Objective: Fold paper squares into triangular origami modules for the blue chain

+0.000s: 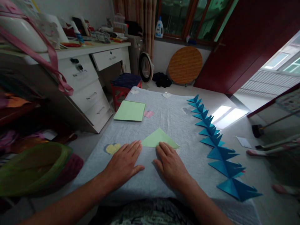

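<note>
A light green sheet of paper (159,137), folded into a triangle, lies in front of me with its point facing away. My left hand (127,159) rests flat at the triangle's left corner, thumb held apart. On the fold near the right corner, my right hand (168,159) presses with its fingertips, fingers stretched out. Farther back on the left is a stack of light green square paper (130,111). Along the right edge runs a row of blue folded paper cranes (213,134), set close behind one another.
A pale cloth with flower and heart patches covers the table (168,115). To the left stand a white desk (82,78) and a green-lined basket (39,165). A stool (126,82) is beyond the far left corner; a round wooden board (185,65) leans at the wall.
</note>
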A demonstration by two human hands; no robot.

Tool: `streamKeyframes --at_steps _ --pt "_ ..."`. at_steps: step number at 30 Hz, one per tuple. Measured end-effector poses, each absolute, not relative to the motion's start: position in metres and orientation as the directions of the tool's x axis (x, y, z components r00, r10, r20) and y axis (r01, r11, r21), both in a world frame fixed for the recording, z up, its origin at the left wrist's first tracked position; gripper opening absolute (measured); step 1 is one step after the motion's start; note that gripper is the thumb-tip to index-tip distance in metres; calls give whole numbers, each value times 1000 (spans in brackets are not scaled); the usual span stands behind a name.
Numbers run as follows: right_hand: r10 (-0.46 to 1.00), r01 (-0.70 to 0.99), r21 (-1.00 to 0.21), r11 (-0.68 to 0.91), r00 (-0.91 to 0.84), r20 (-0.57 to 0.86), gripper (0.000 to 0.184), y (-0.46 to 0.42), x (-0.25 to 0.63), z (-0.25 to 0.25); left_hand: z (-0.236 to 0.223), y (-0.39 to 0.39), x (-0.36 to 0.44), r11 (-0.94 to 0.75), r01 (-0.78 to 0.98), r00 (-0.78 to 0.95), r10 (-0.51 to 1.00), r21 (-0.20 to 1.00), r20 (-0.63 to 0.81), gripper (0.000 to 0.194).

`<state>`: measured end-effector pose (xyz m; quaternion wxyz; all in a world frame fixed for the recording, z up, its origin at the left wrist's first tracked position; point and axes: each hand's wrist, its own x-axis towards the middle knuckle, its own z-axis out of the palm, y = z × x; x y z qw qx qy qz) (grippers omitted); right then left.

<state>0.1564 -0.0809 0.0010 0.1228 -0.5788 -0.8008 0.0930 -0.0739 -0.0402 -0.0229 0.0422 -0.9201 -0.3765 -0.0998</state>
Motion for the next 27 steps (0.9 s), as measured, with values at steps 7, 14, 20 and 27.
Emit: streamKeyframes --at_steps 7,14,20,27 --pt "962 931 -243 273 -270 46 51 -77 144 12 -3 -34 -73 -645 763 628 733 -23 261 45" --pt "966 940 -222 259 -250 72 46 -78 138 9 -19 -27 -45 -824 566 784 544 12 299 39" --pt "967 938 -234 254 -247 62 57 -86 158 1 -21 -32 -48 -761 649 744 633 -6 215 38" --pt "984 963 -202 179 -178 26 58 -103 193 3 -11 -37 -51 -709 700 712 683 -85 162 43"
